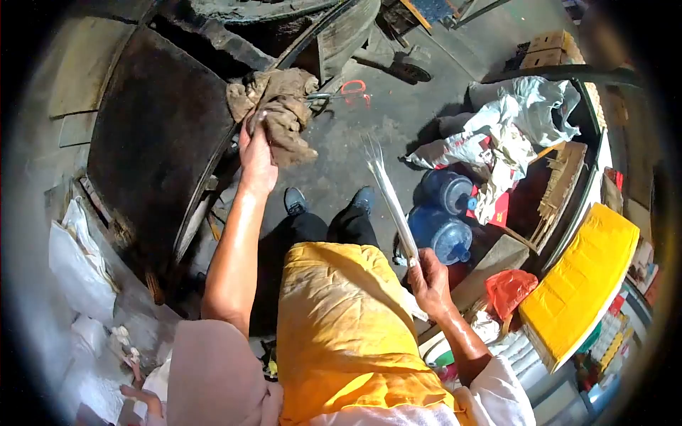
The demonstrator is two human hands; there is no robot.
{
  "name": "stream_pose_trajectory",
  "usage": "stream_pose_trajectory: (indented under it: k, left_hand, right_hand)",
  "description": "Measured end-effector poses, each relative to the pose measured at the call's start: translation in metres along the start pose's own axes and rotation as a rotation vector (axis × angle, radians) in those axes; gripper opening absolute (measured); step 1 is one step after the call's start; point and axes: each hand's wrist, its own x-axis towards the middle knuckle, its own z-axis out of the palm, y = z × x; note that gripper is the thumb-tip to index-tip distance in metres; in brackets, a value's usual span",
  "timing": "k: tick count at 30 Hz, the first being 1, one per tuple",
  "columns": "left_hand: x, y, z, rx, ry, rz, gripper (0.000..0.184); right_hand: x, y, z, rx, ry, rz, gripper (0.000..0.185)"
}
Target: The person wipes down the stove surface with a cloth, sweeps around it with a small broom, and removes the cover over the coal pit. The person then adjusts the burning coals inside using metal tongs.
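Note:
My left hand (257, 157) is closed on a crumpled brown rag (284, 126), which hangs at the corner of a dark, blackened metal surface (160, 113). In my right hand (428, 280), closed around its lower end, is a bundle of thin, pale, silvery sticks (392, 199). The bundle points up and away, its tips fanning apart. Just past the rag, a tool with red-orange loop handles (353, 87) shows, its other end partly covered by the cloth.
Two blue water jugs (440, 238) lie on the right, below crumpled white plastic bags (511, 128). Nearer are a yellow-covered block (579, 273) and a red plastic bag (510, 291). White sacks (82, 263) stand at left. My shoes (295, 201) are on the grey floor (323, 156).

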Motion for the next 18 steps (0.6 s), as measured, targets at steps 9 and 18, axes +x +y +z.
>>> stream_pose_trajectory:
  k: [9,18]
  left_hand:
    - [-0.042,0.000,-0.020,-0.691,-0.078,-0.264,0.045]
    - [-0.050,0.001,-0.040,-0.853,-0.110,-0.258,0.047]
  right_hand:
    - [0.026,-0.014,0.032,0.309,-0.055,-0.110,0.026]
    - [0.086,-0.022,0.101,0.173,-0.198,-0.171,0.031]
